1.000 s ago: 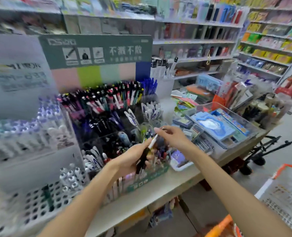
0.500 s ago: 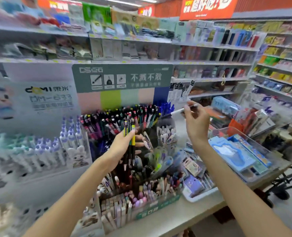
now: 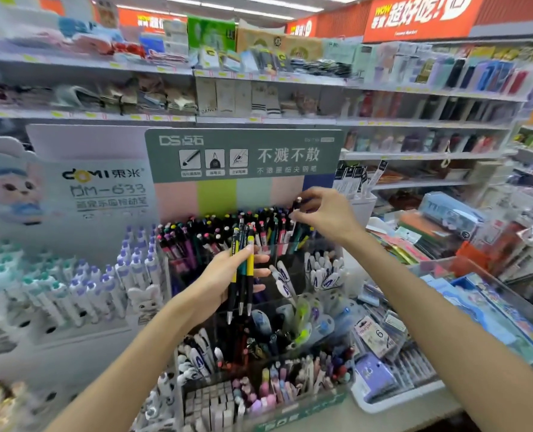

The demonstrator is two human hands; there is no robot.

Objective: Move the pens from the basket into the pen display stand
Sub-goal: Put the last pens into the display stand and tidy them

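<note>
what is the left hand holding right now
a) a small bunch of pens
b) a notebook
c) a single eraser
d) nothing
a: the left hand grips a small bunch of pens in front of the display stand, while the right hand pinches a single pen over the top row.

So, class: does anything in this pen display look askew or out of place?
Nothing stands out. The top row of pens stands upright; the left hand holds three pens, the right hand one.

Pens (image 3: 242,269): yellow, teal, black barrels. Sign (image 3: 243,154) grey-green, white text; pink, lime, mint, blue stripes below. Banner (image 3: 415,17) orange.
</note>
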